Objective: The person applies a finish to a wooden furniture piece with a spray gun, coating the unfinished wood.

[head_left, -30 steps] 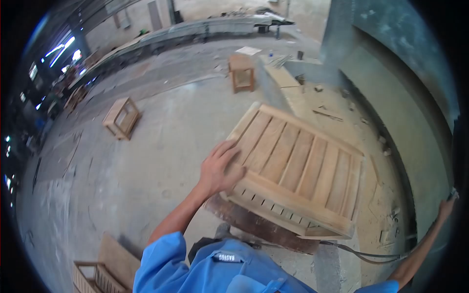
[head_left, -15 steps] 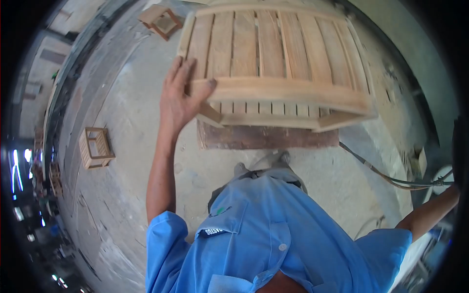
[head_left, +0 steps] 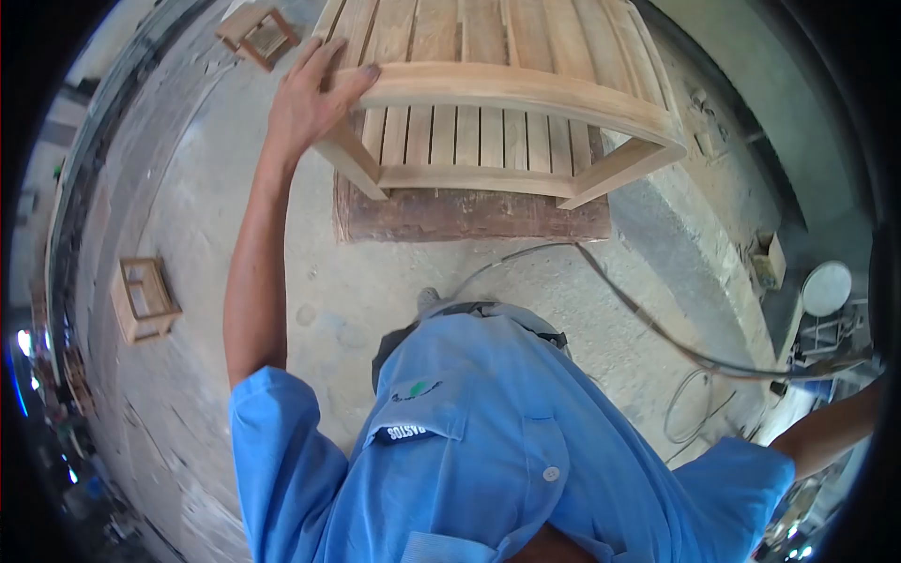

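A slatted wooden table [head_left: 526, 86] with a lower slatted shelf [head_left: 469, 138] stands on a worn brown block [head_left: 469, 218]. My left hand [head_left: 314, 94] rests on the table's near left corner, thumb along the front rail and fingers spread over the top. My right arm stretches out to the right edge of the view, where the dark border hides the hand. A dark hose [head_left: 657, 324] runs from below the block toward that side.
Small wooden stools stand on the floor at the left [head_left: 145, 300] and upper left [head_left: 258, 36]. At the right are a round white disc [head_left: 826, 288], a small box [head_left: 770, 261] and a coiled cable [head_left: 690, 413].
The table, block and my left hand now appear higher and further left in the view. More of the lower shelf and the hose shows. My left hand stays on the corner.
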Demonstrator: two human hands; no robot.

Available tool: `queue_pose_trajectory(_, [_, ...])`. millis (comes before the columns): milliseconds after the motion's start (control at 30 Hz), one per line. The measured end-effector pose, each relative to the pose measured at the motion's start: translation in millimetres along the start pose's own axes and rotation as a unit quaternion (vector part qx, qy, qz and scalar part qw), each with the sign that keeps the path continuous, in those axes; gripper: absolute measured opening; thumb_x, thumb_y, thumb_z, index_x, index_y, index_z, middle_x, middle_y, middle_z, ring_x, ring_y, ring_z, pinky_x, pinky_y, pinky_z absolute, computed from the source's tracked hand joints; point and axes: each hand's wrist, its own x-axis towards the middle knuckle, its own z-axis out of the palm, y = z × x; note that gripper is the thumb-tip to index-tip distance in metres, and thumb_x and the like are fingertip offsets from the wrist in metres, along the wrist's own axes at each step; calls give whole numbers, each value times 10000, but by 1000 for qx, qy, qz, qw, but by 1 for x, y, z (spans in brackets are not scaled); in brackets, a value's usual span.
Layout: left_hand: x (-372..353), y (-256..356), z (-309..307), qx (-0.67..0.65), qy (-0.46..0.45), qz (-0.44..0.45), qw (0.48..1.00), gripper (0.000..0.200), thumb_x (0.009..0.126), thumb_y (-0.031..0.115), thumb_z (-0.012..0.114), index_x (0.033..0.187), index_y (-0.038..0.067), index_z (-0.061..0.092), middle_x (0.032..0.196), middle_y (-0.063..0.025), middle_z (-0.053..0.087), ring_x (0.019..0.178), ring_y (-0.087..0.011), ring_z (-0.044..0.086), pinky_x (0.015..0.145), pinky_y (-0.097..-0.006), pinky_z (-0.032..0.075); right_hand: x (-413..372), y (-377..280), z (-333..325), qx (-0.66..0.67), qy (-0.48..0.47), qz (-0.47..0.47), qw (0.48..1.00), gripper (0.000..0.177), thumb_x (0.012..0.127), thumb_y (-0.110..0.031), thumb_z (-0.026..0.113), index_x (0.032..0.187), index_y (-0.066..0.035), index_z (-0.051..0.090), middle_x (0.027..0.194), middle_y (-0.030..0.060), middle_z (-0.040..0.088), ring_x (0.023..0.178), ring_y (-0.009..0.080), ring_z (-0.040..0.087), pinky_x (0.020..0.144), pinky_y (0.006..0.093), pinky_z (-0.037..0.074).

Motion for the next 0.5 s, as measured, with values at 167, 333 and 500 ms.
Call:
queue_pose_trajectory(167, [-6,-4,2,18,-5,-5,1000,677,844,526,672,1348,83,575,1431,-228,483,1283,-340,522,1058,-394,414,-169,139,31,38,-51,380,923,397,928,-229,642,1270,-38,573,1044,69,633,912,135,584,748,278,481])
queue_pose_trajectory(333, [-9,37,-21,-15,-67,-69,995,723,843,471,704,1270,-91,546,1301,-302,548,1184,-361,587,980,-416,477,-187,46,247,280,-162,344,881,549,955,-337,593,1437,-98,483,797,-3,642,527,21,460,447,193,347])
queue_pose_trajectory(500, [3,50,-25,71,-140,-54,986,513,856,458,658,1015,-16,544,951,-166,552,839,-252,543,753,-400,457,-184,14,344,396,-132,271,867,476,935,-178,652,1389,-87,544,939,53,674,787,77,592,680,242,492])
